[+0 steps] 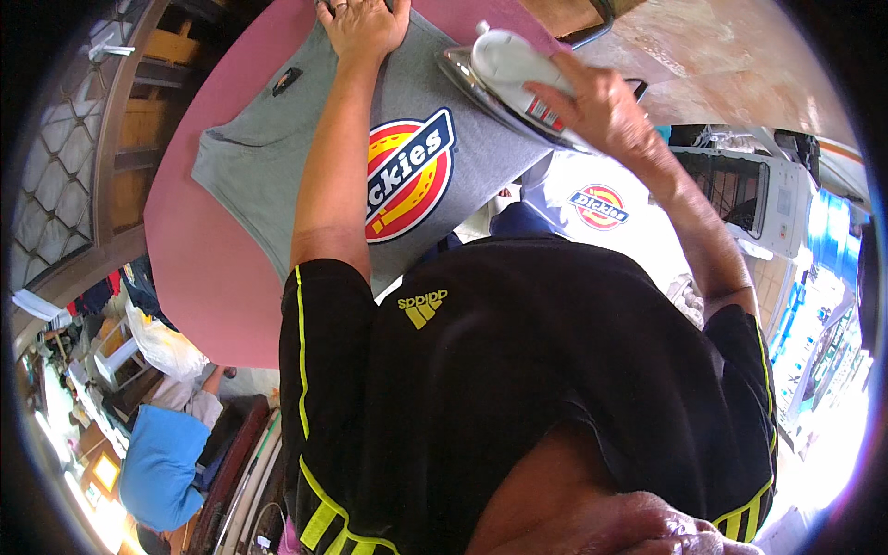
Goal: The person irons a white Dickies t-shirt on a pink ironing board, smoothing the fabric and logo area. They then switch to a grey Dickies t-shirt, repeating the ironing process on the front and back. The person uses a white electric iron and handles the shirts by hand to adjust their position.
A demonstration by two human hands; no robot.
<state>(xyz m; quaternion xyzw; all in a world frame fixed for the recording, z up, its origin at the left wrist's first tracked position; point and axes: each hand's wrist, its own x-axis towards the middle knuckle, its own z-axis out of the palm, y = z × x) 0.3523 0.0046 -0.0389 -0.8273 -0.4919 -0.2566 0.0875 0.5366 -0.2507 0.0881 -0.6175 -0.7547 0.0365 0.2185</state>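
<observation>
A grey shirt point(277, 171) with a large red, yellow and blue printed emblem point(416, 176) lies spread over a pink padded ironing surface point(199, 296). At the shirt's far edge, my left hand point(365, 26) rests flat with its fingers apart; the top of the picture cuts off part of it. My right hand point(606, 106) is closed around the handle of a white clothes iron point(509, 65). The iron's metal soleplate sits on or just over the shirt, right of the emblem. Contact beneath it cannot be made out.
Below the iron hangs a bright white garment point(555, 180) with a similar small emblem. A white appliance-like box point(786, 203) stands at the right. On the left is a lattice window point(55, 176). A person in blue point(166, 462) is at the lower left, beside long rolls point(245, 472).
</observation>
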